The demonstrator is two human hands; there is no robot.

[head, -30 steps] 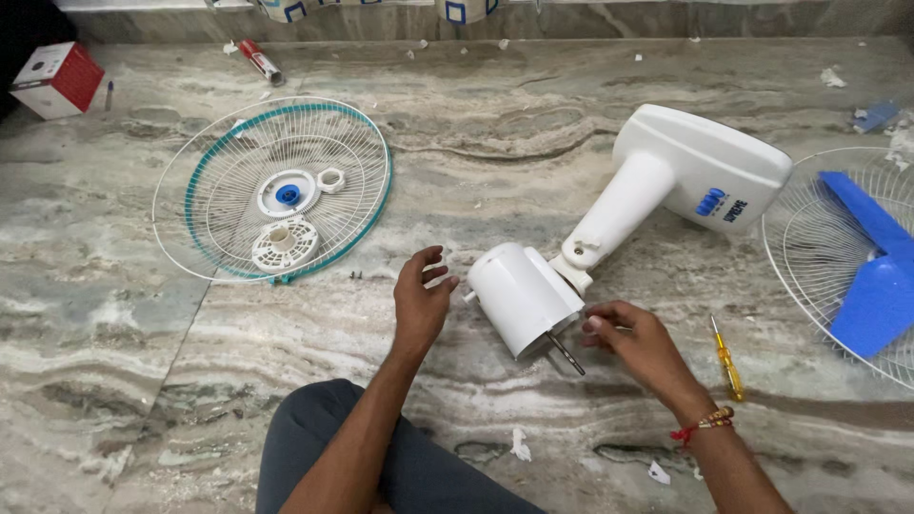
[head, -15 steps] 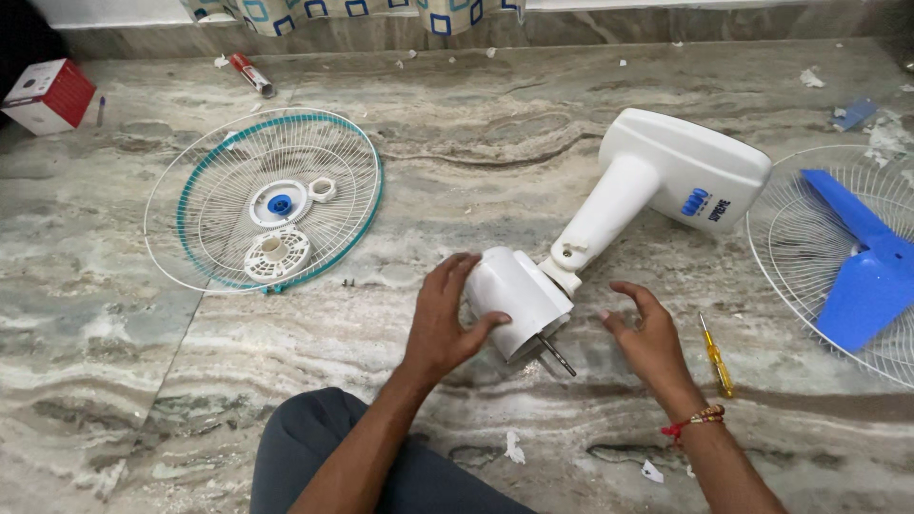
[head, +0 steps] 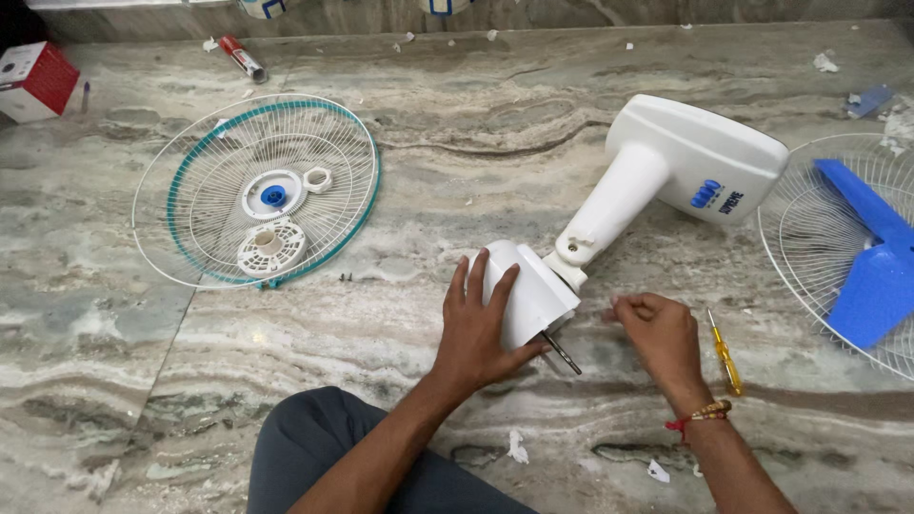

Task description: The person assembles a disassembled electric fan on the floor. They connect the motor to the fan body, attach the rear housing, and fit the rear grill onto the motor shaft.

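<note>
1. A white motor housing (head: 526, 290) of a dismantled pedestal fan is seen lying on its side on the marble floor (head: 457, 190), near the middle of the view, with a thin metal shaft (head: 562, 352) projecting from its near end.
2. The left hand (head: 481, 333) is laid flat over the housing, its fingers (head: 481, 276) spread open across the curved white shell and its thumb set near the shaft end.
3. The right hand (head: 662, 333) is held just right of the housing, apart from it; its fingers are curled closed, and whether anything small is pinched in them cannot be told.
4. The housing is joined by a white neck (head: 614, 209) to the fan base (head: 705, 157), which lies farther back and to the right.
5. A yellow-handled screwdriver (head: 725, 357) is seen on the floor just right of the right hand.
6. A wire fan guard with a teal rim (head: 255, 190) lies well to the left, with white plastic parts resting on it.
7. A blue fan blade (head: 871, 257) rests on a second wire guard (head: 800, 247) at the right edge.
</note>
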